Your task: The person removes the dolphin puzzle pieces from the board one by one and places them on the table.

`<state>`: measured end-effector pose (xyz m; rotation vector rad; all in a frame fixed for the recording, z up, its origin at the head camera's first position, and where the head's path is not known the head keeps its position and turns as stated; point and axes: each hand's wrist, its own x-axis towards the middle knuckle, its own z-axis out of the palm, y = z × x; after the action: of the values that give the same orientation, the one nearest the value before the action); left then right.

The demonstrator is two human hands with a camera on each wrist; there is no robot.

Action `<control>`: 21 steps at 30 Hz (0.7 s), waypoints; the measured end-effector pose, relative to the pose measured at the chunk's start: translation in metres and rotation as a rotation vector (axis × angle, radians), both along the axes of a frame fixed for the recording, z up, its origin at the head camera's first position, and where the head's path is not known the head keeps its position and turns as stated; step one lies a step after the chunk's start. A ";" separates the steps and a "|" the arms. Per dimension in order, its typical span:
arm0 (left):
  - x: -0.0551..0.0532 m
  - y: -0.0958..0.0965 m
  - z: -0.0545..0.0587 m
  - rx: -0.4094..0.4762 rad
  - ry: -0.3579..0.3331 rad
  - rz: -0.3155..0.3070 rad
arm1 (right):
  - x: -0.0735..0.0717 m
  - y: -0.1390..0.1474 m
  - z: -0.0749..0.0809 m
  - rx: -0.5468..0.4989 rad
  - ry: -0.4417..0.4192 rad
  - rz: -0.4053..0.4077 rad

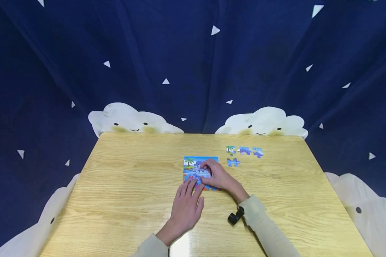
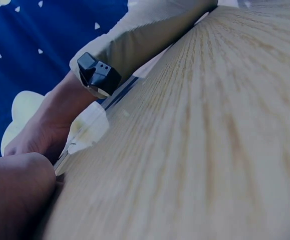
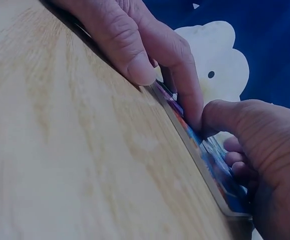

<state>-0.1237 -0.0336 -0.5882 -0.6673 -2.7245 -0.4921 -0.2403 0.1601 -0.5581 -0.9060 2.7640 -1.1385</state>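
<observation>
A colourful jigsaw puzzle, with a palm tree and a purple dolphin-like animal on a blue sea, lies flat on the wooden table. My left hand rests at its near edge, its fairly straight fingertips pressing the lower border. Over the right half, my right hand has its thumb and forefinger curled round a puzzle piece, mostly covered by the fingers. In the right wrist view, the thumb of the right hand comes down beside a left fingertip at the edge of the puzzle tray.
Several loose puzzle pieces lie to the right of the puzzle, toward the back of the wooden table. A dark blue curtain with white clouds and triangles surrounds the table. A black wrist camera hangs off the right sleeve.
</observation>
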 end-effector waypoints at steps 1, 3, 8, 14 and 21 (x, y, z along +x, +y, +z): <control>0.000 0.000 0.000 -0.001 -0.005 0.001 | 0.000 0.000 0.000 0.009 0.000 -0.006; 0.000 0.000 0.001 -0.005 -0.014 0.001 | 0.000 0.000 0.002 0.024 -0.004 -0.015; 0.000 -0.001 0.001 -0.004 -0.022 0.001 | 0.000 -0.001 0.000 0.022 0.014 -0.022; 0.000 -0.001 0.002 -0.015 -0.063 -0.002 | -0.003 0.000 -0.005 0.011 0.055 -0.035; 0.002 -0.001 0.006 -0.024 -0.099 -0.004 | -0.007 0.003 -0.011 -0.026 0.151 -0.051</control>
<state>-0.1221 -0.0347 -0.5824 -0.6710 -2.8261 -0.5060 -0.2473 0.1636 -0.5688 -0.9686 2.9140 -1.1624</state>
